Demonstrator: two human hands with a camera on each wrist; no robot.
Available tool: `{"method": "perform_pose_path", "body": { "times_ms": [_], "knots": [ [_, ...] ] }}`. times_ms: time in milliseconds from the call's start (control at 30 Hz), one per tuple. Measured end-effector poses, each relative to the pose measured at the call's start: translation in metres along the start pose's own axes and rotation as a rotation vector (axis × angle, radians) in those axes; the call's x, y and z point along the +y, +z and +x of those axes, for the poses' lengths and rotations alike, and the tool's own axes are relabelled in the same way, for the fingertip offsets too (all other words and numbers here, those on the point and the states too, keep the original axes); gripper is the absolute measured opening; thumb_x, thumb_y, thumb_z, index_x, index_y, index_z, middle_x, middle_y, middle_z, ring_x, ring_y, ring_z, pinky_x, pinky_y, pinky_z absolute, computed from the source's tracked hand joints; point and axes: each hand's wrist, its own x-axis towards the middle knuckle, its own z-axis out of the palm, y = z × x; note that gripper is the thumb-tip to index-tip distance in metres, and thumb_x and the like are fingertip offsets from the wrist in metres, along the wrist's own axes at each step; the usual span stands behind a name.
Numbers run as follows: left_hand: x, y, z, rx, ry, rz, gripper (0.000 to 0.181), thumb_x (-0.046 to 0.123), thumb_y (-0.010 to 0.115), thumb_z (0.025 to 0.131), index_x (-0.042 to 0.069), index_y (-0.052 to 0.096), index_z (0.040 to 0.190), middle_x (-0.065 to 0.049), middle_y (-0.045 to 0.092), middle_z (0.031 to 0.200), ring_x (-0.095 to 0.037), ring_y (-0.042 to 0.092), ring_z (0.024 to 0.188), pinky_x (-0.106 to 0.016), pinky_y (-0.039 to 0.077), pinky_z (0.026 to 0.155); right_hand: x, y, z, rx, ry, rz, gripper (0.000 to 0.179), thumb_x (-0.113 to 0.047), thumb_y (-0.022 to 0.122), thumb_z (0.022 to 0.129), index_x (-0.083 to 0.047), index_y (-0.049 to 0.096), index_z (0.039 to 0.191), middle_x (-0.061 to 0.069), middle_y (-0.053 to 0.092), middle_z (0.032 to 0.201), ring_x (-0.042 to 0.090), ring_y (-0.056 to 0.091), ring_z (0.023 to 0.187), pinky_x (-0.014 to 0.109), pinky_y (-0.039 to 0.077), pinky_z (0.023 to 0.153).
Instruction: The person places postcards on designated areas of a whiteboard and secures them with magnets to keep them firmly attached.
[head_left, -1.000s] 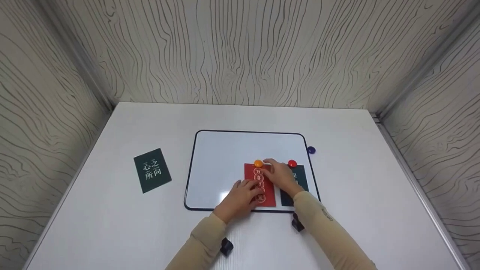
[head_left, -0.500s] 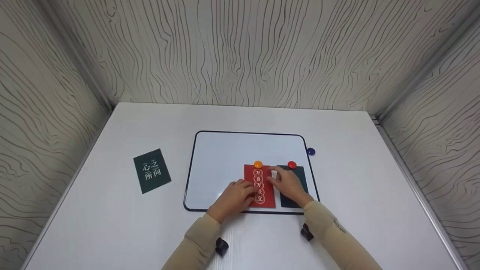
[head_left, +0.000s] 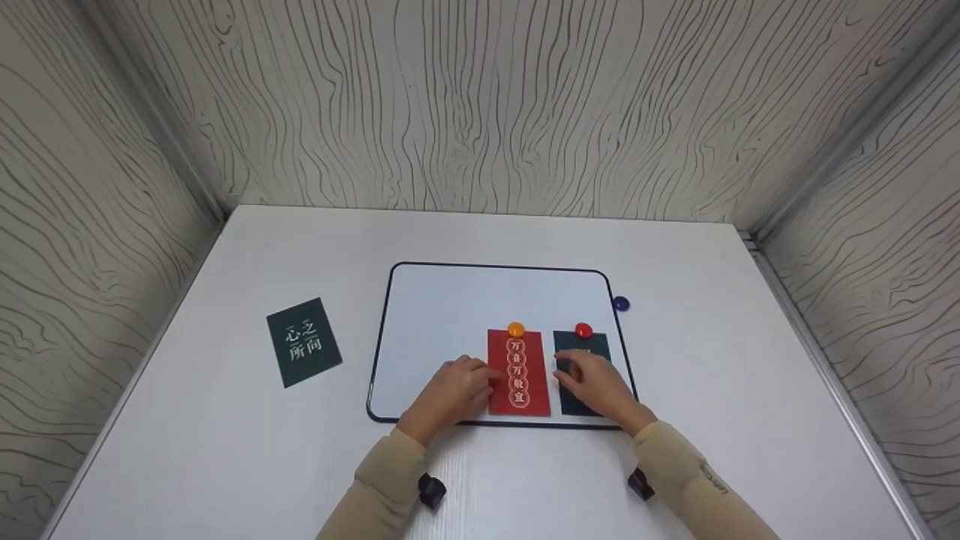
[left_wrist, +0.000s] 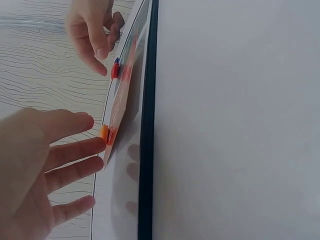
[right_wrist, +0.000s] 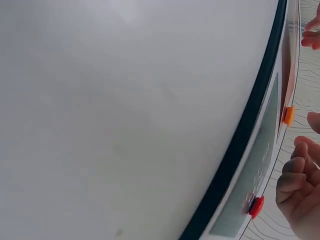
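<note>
On a black-rimmed whiteboard [head_left: 442, 307] lies a red card [head_left: 532, 390] with white characters, an orange round magnet [head_left: 516, 329] at its top edge. To its right is a dark green card [head_left: 574, 401] under a red magnet [head_left: 583, 330]. My left hand [head_left: 452, 388] is beside the red card's left edge, its fingers spread and straight with nothing in them, as the left wrist view also shows. My right hand [head_left: 600, 384] hovers over the green card and covers part of it. Its fingers [right_wrist: 295, 172] are loosely bent and hold nothing.
A blue-purple magnet [head_left: 621, 303] sits at the board's right rim. Another dark green card [head_left: 304, 341] with white characters lies tilted on the white table [head_left: 315, 465], left of the board. Patterned panels [head_left: 465, 105] enclose the back and sides.
My right hand has drawn back from beside the orange magnet, right and toward me, over the green card. My left hand has slid left off the red card, uncovering its characters.
</note>
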Motion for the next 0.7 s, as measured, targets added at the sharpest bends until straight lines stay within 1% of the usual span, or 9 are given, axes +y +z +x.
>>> {"method": "perform_pose_path", "body": {
  "times_ms": [100,333,400,500,567,700],
  "knots": [
    [-0.003,0.000,-0.002,0.022,0.008,0.000,0.024,0.022,0.060,0.094,0.018,0.068,0.117,0.000,0.071,0.115,-0.017,0.064,0.105,-0.035,0.055,0.091,0.005,-0.002,-0.006,0.019,0.002,-0.012,0.032,-0.021,0.068,0.089,-0.012,0.065,0.119,-0.004,0.056,0.074,0.006,0.047,0.067,0.017,0.041,0.060],
    [-0.010,-0.001,-0.006,0.041,-0.010,-0.022,0.026,0.024,0.061,0.094,0.016,0.068,0.118,-0.001,0.072,0.113,-0.017,0.066,0.104,-0.034,0.056,0.091,0.016,-0.003,-0.018,0.061,0.007,-0.043,0.030,-0.020,0.069,0.088,-0.013,0.066,0.116,-0.003,0.060,0.083,0.006,0.050,0.077,0.017,0.049,0.069],
    [-0.012,-0.001,-0.007,0.059,-0.008,-0.023,0.026,0.024,0.061,0.094,0.015,0.068,0.118,-0.001,0.072,0.111,-0.017,0.067,0.103,-0.033,0.056,0.090,0.020,-0.003,-0.020,0.077,-0.004,-0.064,0.030,-0.022,0.070,0.088,-0.013,0.066,0.116,-0.001,0.060,0.086,0.008,0.053,0.080,0.021,0.053,0.073],
    [-0.015,-0.002,-0.009,0.081,-0.005,-0.021,0.025,0.023,0.061,0.094,0.015,0.069,0.116,-0.002,0.073,0.109,-0.018,0.067,0.101,-0.033,0.057,0.089,0.025,-0.005,-0.023,0.102,-0.025,-0.110,0.031,-0.024,0.070,0.087,-0.013,0.066,0.116,0.002,0.061,0.095,0.012,0.058,0.089,0.031,0.058,0.083],
    [-0.017,-0.003,-0.010,0.080,-0.017,-0.023,0.024,0.023,0.061,0.094,0.015,0.069,0.115,-0.002,0.073,0.109,-0.018,0.068,0.101,-0.034,0.057,0.090,0.029,-0.006,-0.025,0.119,-0.045,-0.140,0.033,-0.024,0.071,0.086,-0.013,0.066,0.117,0.005,0.061,0.102,0.017,0.060,0.096,0.038,0.057,0.090],
    [-0.021,-0.004,-0.012,0.068,-0.049,-0.034,0.024,0.023,0.060,0.095,0.016,0.068,0.116,-0.002,0.072,0.110,-0.019,0.067,0.103,-0.036,0.056,0.091,0.037,-0.009,-0.030,0.134,-0.079,-0.199,0.038,-0.025,0.073,0.085,-0.013,0.064,0.120,0.011,0.060,0.115,0.026,0.059,0.109,0.046,0.053,0.098]
  ]
}}
